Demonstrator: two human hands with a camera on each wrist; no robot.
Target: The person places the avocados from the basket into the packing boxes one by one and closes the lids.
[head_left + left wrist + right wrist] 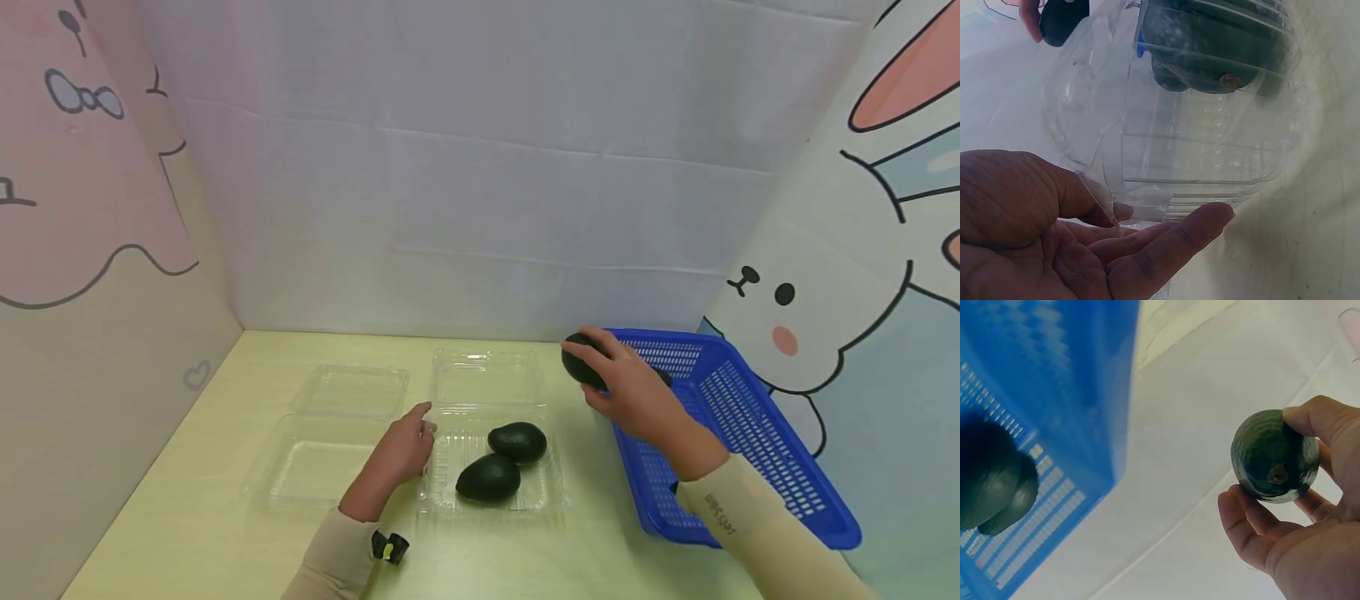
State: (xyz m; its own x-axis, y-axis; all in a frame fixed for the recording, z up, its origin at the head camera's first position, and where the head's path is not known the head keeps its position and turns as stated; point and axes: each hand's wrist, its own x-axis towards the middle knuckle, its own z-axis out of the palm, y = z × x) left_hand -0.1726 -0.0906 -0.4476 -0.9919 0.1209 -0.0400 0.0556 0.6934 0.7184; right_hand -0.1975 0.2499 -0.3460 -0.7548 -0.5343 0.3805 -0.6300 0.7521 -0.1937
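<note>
My right hand [637,396] holds a dark green avocado [581,363] above the left rim of the blue basket; its thumb and fingers curl round the fruit in the right wrist view. My left hand [403,446] is at the left side of an opened clear plastic clamshell box [442,492]. In the left wrist view, the thumb and fingers pinch the box's side edge [1107,194]. Two avocados lie in this box, one avocado [517,442] behind the nearer avocado [489,479].
The blue basket [738,533] stands at the right with more avocados [1013,506] inside, partly hidden by my right arm. A second clear clamshell box [322,458] lies opened at the left. White cloth [480,208] rises behind the table [187,500], with printed cloths at both sides.
</note>
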